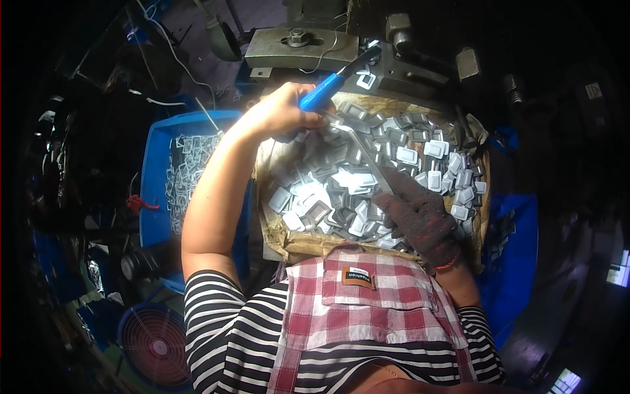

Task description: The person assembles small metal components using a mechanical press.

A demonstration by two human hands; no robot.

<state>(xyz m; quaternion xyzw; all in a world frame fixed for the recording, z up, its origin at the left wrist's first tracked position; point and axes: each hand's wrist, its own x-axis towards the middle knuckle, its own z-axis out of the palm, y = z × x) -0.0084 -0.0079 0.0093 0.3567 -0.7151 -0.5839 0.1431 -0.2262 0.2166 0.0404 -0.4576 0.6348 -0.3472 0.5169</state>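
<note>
My bare left hand (279, 113) is shut on a blue-handled tool (325, 88). Its dark tip reaches toward a small rectangular metal piece (365, 81) on the press bed (407, 75). My right hand (420, 220), in a dark knitted glove, grips a thin bent metal rod (364, 152). The rod runs up and left over the parts toward my left hand. Both hands hover above a cardboard-lined box (298, 241) heaped with several small silvery rectangular stamped parts (341, 190).
A blue plastic bin (154, 197) at the left holds several thin metal frame offcuts (187, 167). A round fan (154, 341) sits at the lower left. The dark press machine (302, 46) stands behind the box. Blue sheeting (515, 256) lies at the right.
</note>
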